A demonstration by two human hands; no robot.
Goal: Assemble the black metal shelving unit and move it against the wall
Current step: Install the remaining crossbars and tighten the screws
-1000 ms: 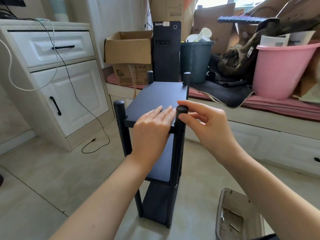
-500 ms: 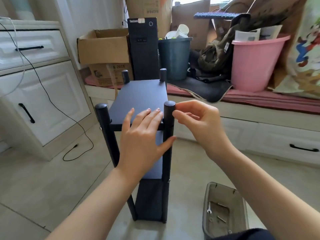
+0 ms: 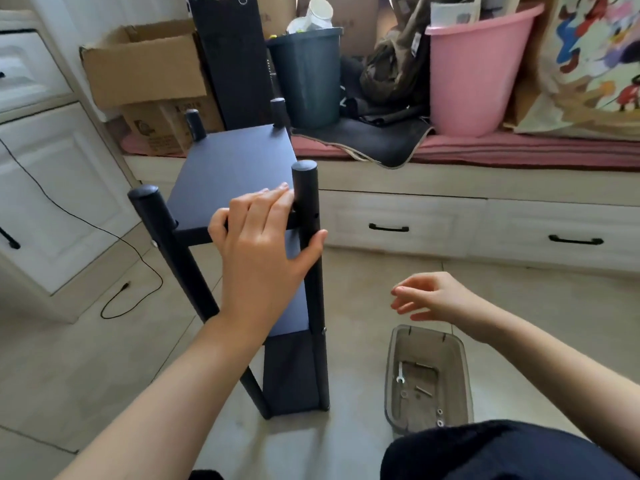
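Head view: the right hand (image 3: 429, 299) has left the post (image 3: 306, 202), now loose above the tray (image 3: 464, 375). The left hand (image 3: 263, 244) still grips the shelf (image 3: 228, 168) edge.

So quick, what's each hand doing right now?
Left hand: fingers and thumb curled round the shelf's front edge by the post, holding it.
Right hand: open, holding nothing, above the tray.
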